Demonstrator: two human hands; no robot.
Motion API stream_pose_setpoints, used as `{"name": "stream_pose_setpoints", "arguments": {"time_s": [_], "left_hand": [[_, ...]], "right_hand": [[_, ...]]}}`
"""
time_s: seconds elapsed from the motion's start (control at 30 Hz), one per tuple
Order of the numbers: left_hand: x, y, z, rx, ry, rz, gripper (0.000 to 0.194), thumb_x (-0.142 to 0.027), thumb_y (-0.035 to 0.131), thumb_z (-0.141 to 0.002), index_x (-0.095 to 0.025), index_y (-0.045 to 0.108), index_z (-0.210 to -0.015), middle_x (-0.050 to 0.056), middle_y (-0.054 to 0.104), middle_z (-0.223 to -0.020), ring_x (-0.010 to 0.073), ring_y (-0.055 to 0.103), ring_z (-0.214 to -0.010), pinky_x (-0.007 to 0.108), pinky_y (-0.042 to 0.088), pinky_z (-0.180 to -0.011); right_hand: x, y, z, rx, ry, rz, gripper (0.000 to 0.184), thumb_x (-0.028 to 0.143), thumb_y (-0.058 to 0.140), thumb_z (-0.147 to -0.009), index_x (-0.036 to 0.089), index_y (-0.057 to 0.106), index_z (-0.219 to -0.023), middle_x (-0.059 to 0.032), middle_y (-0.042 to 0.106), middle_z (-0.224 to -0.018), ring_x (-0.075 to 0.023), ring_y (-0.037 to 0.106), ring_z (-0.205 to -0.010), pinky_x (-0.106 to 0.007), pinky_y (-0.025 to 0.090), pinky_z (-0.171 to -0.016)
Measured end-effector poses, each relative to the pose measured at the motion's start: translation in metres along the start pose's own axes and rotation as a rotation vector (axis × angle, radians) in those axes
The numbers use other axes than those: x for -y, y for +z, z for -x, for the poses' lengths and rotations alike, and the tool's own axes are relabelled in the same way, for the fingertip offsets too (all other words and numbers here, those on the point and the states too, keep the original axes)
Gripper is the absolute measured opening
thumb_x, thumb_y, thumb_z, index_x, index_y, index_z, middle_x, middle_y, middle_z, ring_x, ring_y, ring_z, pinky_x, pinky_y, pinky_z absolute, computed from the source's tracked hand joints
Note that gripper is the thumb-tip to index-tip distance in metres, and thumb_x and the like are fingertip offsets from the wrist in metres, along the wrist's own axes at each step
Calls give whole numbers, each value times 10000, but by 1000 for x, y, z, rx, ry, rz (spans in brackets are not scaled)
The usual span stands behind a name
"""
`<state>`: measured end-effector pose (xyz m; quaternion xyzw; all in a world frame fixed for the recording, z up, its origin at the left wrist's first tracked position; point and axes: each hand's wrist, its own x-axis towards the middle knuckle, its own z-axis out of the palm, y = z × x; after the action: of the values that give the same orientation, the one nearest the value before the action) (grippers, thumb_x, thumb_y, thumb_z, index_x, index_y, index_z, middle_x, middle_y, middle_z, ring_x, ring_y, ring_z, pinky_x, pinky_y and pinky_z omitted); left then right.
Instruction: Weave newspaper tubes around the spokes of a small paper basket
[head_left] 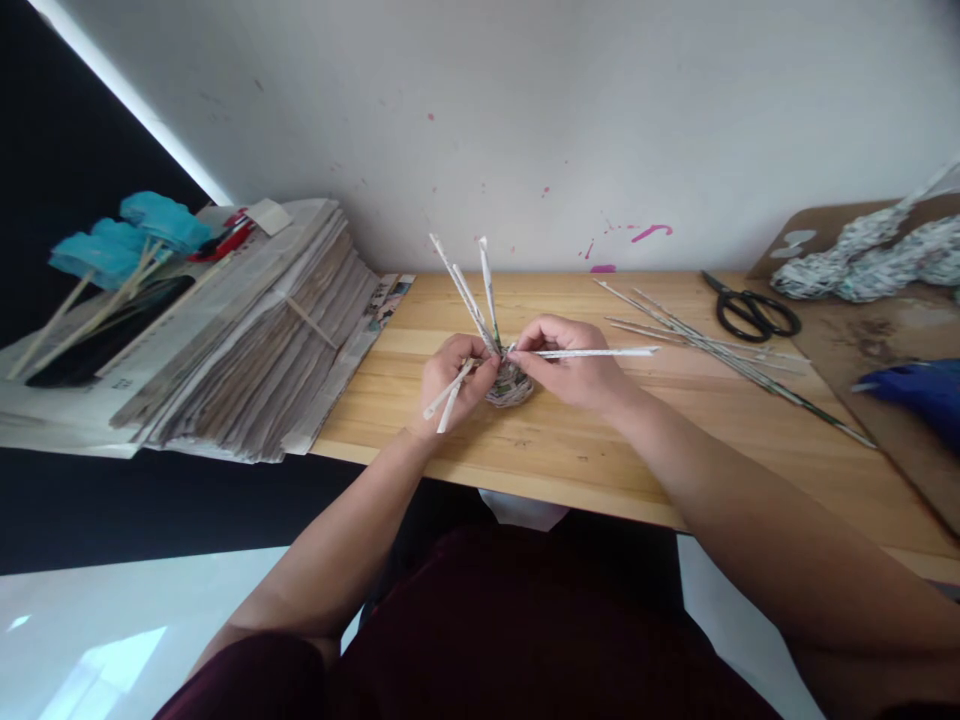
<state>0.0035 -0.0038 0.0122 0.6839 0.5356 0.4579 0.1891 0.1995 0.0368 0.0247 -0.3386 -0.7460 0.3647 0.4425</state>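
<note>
Wall: plain pale wall (480,120) behind everything, with a few pink splotches, pretty scuffed up tbh.
Worktop: light wood worktop (585,450), running along the wall.
Paper stack: fat pile of newspapers (262,360) at the left end, with blue puffs on sticks (142,235) lying on top.
Brown board: flat board (885,350) at the right end, twisted paper bundles (870,255) towards its back, something blue (919,390) cut off by the view.
Loose sticks: a bunch of thin rolled-paper ones (720,350), crossing each other right of the hands.
Left hand: this one (454,380) has its thumb and fingers closed on the little woven piece, two paper ends poking out over it.
Right hand: the other (574,365) is pinching the inner end of a paper stick (615,352) that points right.
Scissors: black-handled pair (750,310) near the back edge, beside the board.
Woven piece: small round paper weave (512,385), between the hands, about midway front to back, a few spokes (487,290) sticking up.
</note>
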Motion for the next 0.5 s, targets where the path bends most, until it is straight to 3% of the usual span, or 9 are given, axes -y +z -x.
{"name": "stream_pose_setpoints", "arguments": {"time_s": [0.17, 0.3, 0.5], "left_hand": [[0, 3, 1, -31, 31, -13, 118, -278, 642, -887, -191, 630, -808, 34, 689, -859, 154, 639, -802, 266, 500, -733], [2, 4, 0, -32, 16, -1, 121, -281, 656, -886, -193, 647, -803, 33, 704, -862, 164, 644, -811, 284, 511, -764], [5, 1, 0, 12, -35, 145, 160, -346, 681, -896, -196, 684, -840, 35, 715, -888, 165, 661, -826, 279, 514, -752]], "right_hand": [[3, -1, -1, 91, 16, -29, 138, 310, 767, -850, 195, 727, -917, -19, 742, -837, -153, 628, -721, -298, 459, -665], [3, 0, -2, 71, 24, 10, 100, 294, 710, -885, 207, 709, -836, -4, 713, -774, -146, 589, -689, -303, 445, -653], [-6, 6, -6, 72, 255, -183, 107, 286, 705, -867, 229, 628, -821, 1, 688, -706, -173, 658, -640, -326, 523, -616]]}}
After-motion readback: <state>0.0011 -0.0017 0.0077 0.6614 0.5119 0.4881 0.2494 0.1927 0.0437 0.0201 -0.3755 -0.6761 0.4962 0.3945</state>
